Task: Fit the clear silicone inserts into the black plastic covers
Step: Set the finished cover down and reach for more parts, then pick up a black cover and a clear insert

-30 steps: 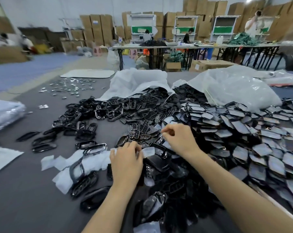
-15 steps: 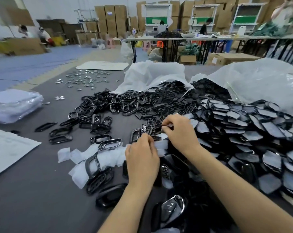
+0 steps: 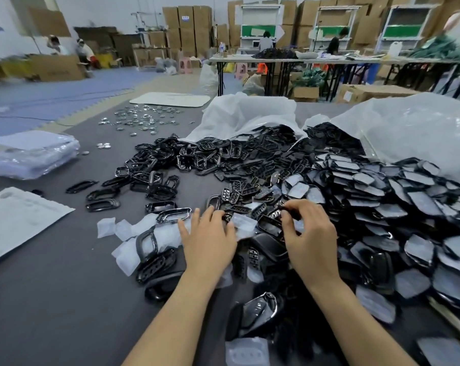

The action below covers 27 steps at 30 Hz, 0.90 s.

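Note:
A heap of black plastic covers (image 3: 250, 165) spreads over the grey table (image 3: 51, 299). Clear silicone inserts (image 3: 133, 231) lie scattered at the heap's near left edge. My left hand (image 3: 207, 241) lies over the pile with fingers spread and fairly straight. Its fingertips touch a clear insert (image 3: 246, 223) that sticks out to its right. My right hand (image 3: 310, 233) is just right of it, and its thumb and forefinger pinch a small black button cover (image 3: 277, 210) slightly above the pile. How the left fingers lie under the hand is hidden.
Two open white plastic bags (image 3: 250, 114) (image 3: 408, 128) spill parts at the back. Film-covered black shells (image 3: 408, 207) fill the right side. Shiny metal badges (image 3: 144, 117), a stack of clear bags (image 3: 33, 154) and a white sheet (image 3: 20, 220) lie left. People work at far tables.
My left hand has spread its fingers over the pile. My right hand has drawn slightly nearer with the black piece pinched. The camera has swung, shifting the scene rightward.

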Tool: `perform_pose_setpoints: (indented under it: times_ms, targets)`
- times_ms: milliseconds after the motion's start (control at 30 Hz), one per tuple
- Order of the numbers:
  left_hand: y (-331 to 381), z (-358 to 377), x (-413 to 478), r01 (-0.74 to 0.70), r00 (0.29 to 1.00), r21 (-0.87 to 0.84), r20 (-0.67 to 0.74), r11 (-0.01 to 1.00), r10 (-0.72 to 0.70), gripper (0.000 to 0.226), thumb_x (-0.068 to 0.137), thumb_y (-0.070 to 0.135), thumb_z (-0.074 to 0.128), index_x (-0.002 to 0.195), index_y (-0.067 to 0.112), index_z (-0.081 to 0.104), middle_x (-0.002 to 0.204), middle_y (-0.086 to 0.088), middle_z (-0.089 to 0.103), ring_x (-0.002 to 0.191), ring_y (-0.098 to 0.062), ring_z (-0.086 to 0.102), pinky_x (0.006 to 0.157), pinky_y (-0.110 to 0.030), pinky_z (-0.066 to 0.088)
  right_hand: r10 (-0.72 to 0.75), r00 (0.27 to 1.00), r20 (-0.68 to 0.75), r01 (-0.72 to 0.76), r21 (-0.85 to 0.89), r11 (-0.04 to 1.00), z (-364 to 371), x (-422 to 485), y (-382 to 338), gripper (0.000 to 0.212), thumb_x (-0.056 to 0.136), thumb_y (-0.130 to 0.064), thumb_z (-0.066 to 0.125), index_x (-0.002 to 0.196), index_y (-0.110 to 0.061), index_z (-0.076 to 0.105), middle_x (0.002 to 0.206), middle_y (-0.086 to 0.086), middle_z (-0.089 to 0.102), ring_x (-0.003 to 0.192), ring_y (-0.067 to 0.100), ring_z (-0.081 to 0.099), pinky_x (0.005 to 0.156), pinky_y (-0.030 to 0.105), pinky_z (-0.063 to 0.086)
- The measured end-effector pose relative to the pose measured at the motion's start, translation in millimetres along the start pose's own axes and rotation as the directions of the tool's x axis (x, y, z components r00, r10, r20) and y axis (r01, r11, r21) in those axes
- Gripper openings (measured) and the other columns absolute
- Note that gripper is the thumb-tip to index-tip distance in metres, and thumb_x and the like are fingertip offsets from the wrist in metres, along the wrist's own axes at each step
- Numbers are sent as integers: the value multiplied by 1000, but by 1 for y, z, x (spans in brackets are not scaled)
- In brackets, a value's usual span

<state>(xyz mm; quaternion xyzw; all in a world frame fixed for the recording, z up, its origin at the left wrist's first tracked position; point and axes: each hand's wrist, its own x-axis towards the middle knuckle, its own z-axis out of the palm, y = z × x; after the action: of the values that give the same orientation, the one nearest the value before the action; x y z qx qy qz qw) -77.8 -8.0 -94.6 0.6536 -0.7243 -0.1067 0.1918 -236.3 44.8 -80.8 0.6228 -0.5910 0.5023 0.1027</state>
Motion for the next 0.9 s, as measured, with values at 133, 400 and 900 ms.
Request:
perform_pose_setpoints:
  times_ms: [133, 400, 900]
  targets:
    - [1, -3, -2, -3, 998, -29, -67, 1000, 1, 32, 98, 37, 39, 125, 27, 52, 137, 8, 47, 133, -17, 34, 116, -50, 6, 2, 1000, 23, -3, 20, 1000, 0, 0, 0, 11, 84, -1, 67, 93, -6, 63, 85, 1, 63, 81, 21, 59, 75, 35, 51]
    - [5, -10, -4, -59, 979, -198, -203, 978, 18, 22, 88, 5, 54, 95, 25, 60, 95, 6, 47, 96, -19, 49, 112, -54, 18, 1, 999, 35, -2, 28, 1000, 3, -2, -2, 12, 84, 0, 67, 93, -7, 64, 84, 2, 64, 80, 20, 58, 75, 29, 47]
    - [20, -19, -10, -364, 837, -590, -547, 721, -25, 22, 86, 5, 66, 81, 23, 55, 82, 17, 60, 81, 1, 59, 102, -55, 40, 224, 965, 132, -252, 259, 932, 1, 3, -3, 22, 86, -13, 69, 107, -20, 69, 85, -10, 65, 77, -10, 60, 66, 3, 41]
